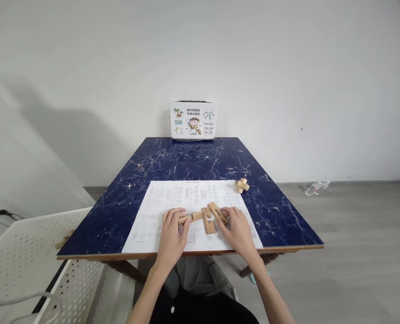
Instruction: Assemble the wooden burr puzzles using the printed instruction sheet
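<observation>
In left fingers' [185, 229] pinch, a bar [184, 220]; in right fingers' [221, 225] hold, a slotted plate [212, 207]; between, on the sheet [142, 220], a notched plate [209, 227] that a hasty push could knock askew or drag, sheet and all, across the tabletop [193, 164].

A room in a home was suggested, though not proved, by the furnishings: a blue marble-patterned table [193, 162] was set by a plain white wall [288, 81], grey wood-look flooring [355, 252] was laid below, and a cartoon-printed case [193, 120] was placed on top.

"TRAVEL" [208, 124], Chinese slogan [193, 112] on white case [192, 121]
</observation>
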`<control>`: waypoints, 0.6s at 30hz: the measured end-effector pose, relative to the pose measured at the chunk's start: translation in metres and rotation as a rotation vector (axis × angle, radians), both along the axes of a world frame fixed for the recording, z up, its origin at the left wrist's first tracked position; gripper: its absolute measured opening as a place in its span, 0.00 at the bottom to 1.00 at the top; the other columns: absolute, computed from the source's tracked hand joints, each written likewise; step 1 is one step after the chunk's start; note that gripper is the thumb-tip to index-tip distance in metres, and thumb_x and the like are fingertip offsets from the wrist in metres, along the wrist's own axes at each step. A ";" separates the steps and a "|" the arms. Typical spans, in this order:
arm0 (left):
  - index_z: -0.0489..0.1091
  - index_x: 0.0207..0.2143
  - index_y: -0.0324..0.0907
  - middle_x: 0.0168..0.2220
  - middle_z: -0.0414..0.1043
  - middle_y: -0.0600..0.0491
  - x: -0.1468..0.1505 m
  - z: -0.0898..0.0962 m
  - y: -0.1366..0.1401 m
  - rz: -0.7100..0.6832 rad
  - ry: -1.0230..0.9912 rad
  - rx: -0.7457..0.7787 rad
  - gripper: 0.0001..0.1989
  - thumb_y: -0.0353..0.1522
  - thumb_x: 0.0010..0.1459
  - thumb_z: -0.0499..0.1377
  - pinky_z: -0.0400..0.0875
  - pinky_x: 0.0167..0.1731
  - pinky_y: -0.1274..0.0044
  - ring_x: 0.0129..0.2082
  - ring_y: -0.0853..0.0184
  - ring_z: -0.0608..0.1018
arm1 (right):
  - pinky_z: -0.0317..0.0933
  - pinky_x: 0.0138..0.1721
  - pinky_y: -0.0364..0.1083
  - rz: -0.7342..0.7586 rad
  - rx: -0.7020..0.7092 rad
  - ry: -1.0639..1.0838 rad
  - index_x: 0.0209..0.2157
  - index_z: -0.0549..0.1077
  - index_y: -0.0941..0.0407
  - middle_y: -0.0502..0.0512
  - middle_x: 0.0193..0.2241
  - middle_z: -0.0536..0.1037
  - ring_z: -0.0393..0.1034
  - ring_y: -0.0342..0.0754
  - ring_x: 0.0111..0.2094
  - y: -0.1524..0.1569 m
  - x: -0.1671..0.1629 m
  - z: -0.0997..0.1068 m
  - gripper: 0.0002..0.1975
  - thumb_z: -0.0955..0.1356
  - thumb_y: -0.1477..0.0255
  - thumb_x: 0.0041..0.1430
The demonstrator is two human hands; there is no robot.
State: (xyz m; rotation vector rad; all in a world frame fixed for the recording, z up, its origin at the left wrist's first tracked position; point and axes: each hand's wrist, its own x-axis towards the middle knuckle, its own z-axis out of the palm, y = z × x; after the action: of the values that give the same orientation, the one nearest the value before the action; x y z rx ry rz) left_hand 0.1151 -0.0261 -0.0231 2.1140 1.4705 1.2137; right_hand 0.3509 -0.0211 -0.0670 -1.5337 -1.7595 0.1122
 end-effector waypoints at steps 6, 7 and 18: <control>0.64 0.40 0.45 0.27 0.68 0.58 -0.005 0.005 -0.004 -0.022 -0.254 -0.274 0.13 0.44 0.73 0.50 0.65 0.32 0.74 0.27 0.66 0.71 | 0.60 0.42 0.52 -0.008 -0.004 -0.088 0.38 0.72 0.54 0.58 0.36 0.76 0.68 0.57 0.40 0.000 0.000 -0.001 0.09 0.66 0.63 0.68; 0.64 0.40 0.45 0.25 0.64 0.60 -0.006 0.005 -0.004 -0.036 -0.275 -0.294 0.14 0.45 0.73 0.49 0.63 0.30 0.74 0.24 0.67 0.68 | 0.60 0.42 0.52 -0.006 -0.004 -0.113 0.37 0.72 0.54 0.58 0.36 0.76 0.68 0.57 0.39 0.000 0.000 -0.002 0.10 0.66 0.63 0.69; 0.65 0.46 0.42 0.28 0.59 0.58 -0.012 0.015 -0.010 -0.271 -0.456 -0.479 0.19 0.48 0.73 0.47 0.58 0.30 0.74 0.27 0.68 0.63 | 0.58 0.30 0.46 0.088 -0.181 0.313 0.38 0.68 0.54 0.51 0.27 0.72 0.67 0.51 0.27 -0.017 -0.011 0.028 0.19 0.56 0.57 0.76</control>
State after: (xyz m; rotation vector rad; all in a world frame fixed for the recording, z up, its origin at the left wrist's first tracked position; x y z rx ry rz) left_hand 0.1033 -0.0360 -0.0077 1.5313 1.0912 1.0242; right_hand 0.3402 -0.0379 -0.0394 -1.4711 -1.5984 0.5393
